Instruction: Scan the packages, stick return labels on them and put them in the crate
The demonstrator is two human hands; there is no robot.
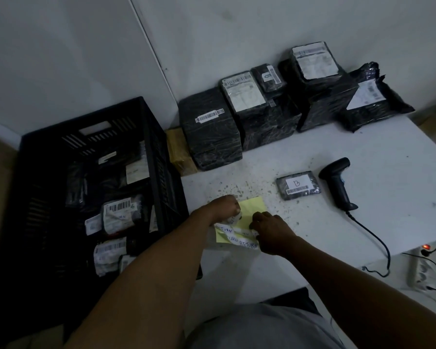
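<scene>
While several labelled parcels already lie in the black crate [90, 152], head view puts the job partway: small package [298, 185] sits on the desk [363, 152] beside the scanner [337, 182], not yet labelled. Both hands work the return labels [237, 238] on yellow backing; left hand [224, 206] fingers curled on a crumpled strip, right hand [269, 229] pinching a label. Big stack of packages [262, 107] waits at the wall

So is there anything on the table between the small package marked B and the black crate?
Only partly. The small package lies right of the black crate. Between them, nearer the person, the yellow label sheet and both hands sit; a lifted path looks open.
</scene>
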